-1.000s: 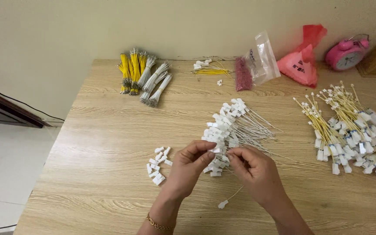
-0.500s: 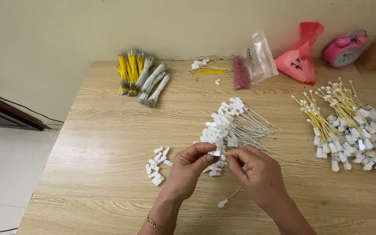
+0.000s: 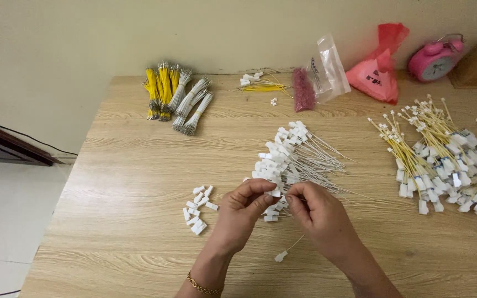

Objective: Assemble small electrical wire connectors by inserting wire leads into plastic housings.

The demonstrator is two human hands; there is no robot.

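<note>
Far left at the table's back lie bundled yellow and white wires point(image 3: 175, 98), untouched. Nearer, a small heap of loose white connector housings point(image 3: 197, 208) waits. The left hand point(image 3: 241, 212) pinches one white connector point(image 3: 275, 193) while the right hand point(image 3: 320, 216) grips its thin wire at the same spot. Behind them sits the pile of finished white leads point(image 3: 293, 157); one lead point(image 3: 285, 252) lies apart. Far right, yellow assembled leads point(image 3: 443, 154) look done; judging by the stock, much remains

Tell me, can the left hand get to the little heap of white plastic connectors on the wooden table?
Probably yes: the small heap of white plastic connectors lies just beside the left hand, with bare wooden table between.
</note>
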